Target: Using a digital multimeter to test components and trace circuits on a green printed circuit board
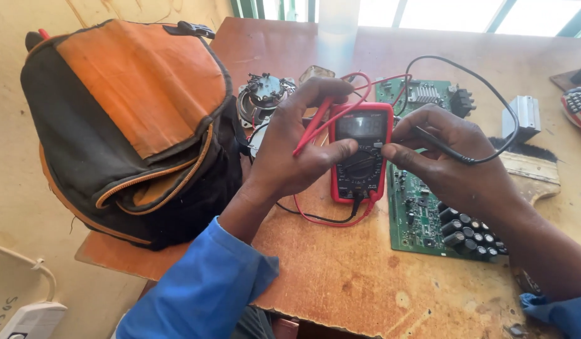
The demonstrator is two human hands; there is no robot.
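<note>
A red multimeter (362,135) with a grey screen and a black dial lies on the brown wooden table (366,276). My left hand (297,147) holds the red probe (312,132) between its fingers, and its thumb rests on the meter's dial. My right hand (454,163) holds the black probe (438,144) and touches the meter's right edge with its thumb. A green circuit board (416,216) with several black capacitors (469,235) lies under my right hand. Red and black leads (328,220) loop out from the meter's lower end.
An orange and black backpack (133,119) stands at the table's left. Behind the meter are a round metal part (262,94), a second green board (422,94), a grey block (526,116) and a brush (529,166). A white power strip (33,320) lies lower left.
</note>
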